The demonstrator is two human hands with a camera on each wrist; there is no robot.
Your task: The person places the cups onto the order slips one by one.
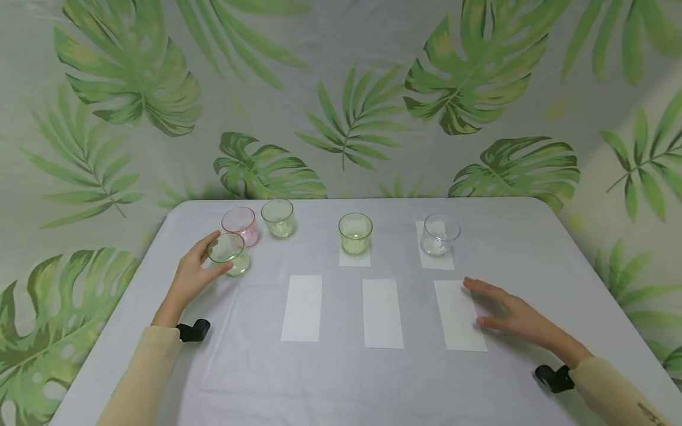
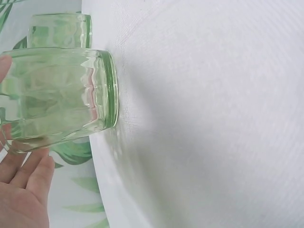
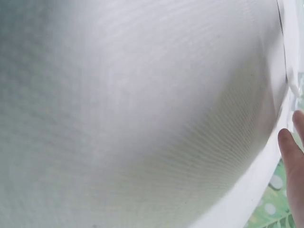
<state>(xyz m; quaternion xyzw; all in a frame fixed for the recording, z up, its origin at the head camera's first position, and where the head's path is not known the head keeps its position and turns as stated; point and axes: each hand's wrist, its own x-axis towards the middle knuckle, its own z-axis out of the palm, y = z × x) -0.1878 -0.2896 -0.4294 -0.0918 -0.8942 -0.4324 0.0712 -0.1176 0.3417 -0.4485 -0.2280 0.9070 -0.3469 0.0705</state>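
My left hand (image 1: pixel 190 273) grips a green glass cup (image 1: pixel 238 262) near its rim, thumb on one side and fingers on the other. In the left wrist view, the cup's thick base (image 2: pixel 110 90) is close over the white cloth. Just behind it stands a pink glass cup (image 1: pixel 250 236), partly hidden by the held one. A second green glass cup (image 1: pixel 279 228) is to the right of the pink one. My right hand (image 1: pixel 514 316) holds nothing; its fingers are extended over the right edge of the front right white card (image 1: pixel 458 319).
At the back, a third green cup (image 1: pixel 355 244) stands on a white card (image 1: pixel 346 260), and a clear cup (image 1: pixel 438 245) on another card (image 1: pixel 449 262). Two more white cards, one left (image 1: pixel 302 307) and one middle (image 1: pixel 382 313), lie in front on the white tablecloth (image 1: pixel 298 378).
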